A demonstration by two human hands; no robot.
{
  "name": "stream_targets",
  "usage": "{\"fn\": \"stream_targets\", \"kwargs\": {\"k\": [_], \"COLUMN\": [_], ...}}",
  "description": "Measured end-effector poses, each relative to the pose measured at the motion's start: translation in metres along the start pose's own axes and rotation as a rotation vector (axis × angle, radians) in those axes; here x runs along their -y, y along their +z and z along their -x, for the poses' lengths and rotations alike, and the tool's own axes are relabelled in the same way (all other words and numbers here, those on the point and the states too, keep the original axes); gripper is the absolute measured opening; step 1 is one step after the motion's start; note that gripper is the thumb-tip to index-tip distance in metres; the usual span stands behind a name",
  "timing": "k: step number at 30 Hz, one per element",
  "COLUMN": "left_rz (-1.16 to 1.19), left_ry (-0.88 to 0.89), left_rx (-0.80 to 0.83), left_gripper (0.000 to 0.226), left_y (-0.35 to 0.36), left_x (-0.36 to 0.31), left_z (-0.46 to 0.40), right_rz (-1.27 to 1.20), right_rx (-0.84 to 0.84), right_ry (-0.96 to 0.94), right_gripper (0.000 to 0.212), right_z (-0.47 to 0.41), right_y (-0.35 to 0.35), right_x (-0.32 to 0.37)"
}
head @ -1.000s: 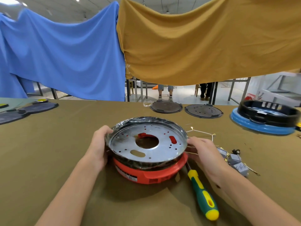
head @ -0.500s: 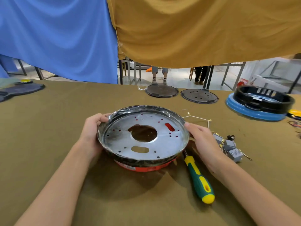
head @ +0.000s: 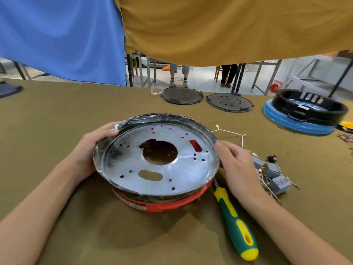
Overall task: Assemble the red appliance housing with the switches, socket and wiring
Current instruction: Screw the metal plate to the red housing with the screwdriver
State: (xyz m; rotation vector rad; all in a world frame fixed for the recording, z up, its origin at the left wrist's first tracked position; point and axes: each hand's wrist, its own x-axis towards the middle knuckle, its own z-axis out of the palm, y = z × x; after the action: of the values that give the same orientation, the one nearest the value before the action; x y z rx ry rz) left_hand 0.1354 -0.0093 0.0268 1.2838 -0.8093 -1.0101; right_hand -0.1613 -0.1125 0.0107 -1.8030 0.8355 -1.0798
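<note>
red housing (head: 168,204) mostly hidden, wiring perhaps blurred

I'm seeing one red housing (head: 168,203), one metal plate (head: 158,159) and one screwdriver (head: 235,222). I'm counting two dark discs (head: 181,95) in the upper middle of the frame.

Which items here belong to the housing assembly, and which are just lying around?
In the job:
red housing
metal pan, held by left hand and right hand
grey switches
white wire
screwdriver

Lying about:
two dark round plates
black ring on blue base
</note>
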Motion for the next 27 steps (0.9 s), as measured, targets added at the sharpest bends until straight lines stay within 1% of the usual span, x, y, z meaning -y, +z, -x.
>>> {"fn": "stream_targets", "kwargs": {"k": [4, 7, 11, 19, 24, 27], "left_rz": [0.014, 0.094, 0.175, 0.131, 0.155, 0.158], "left_ry": [0.007, 0.020, 0.059, 0.027, -0.030, -0.029], "left_rx": [-0.040, -0.067, -0.045, -0.044, -0.040, -0.063], "left_gripper": [0.043, 0.046, 0.050, 0.051, 0.051, 0.046], "left_y": [0.0038, 0.0051, 0.0055, 0.0052, 0.0040, 0.0037], "left_x": [0.0017, -0.0008, -0.0002, -0.0001, -0.0004, -0.0002], "left_z": [0.0001, 0.0029, 0.0058, 0.0072, 0.0048, 0.0030], "right_rz": [-0.054, -0.095, -0.140, -0.114, -0.113, -0.104], "right_rx": [0.018, 0.048, 0.078, 0.038, 0.035, 0.076], "right_ry": [-0.032, -0.050, -0.059, -0.044, -0.028, -0.030], "right_gripper": [0.035, 0.034, 0.032, 0.027, 0.026, 0.030], "right_z": [0.0024, 0.0047, 0.0063, 0.0078, 0.0082, 0.0060], "right_y": [0.0023, 0.0045, 0.0044, -0.0009, -0.0008, 0.0011], "right_x": [0.0003, 0.0030, 0.0021, 0.0005, 0.0008, 0.0008]}}
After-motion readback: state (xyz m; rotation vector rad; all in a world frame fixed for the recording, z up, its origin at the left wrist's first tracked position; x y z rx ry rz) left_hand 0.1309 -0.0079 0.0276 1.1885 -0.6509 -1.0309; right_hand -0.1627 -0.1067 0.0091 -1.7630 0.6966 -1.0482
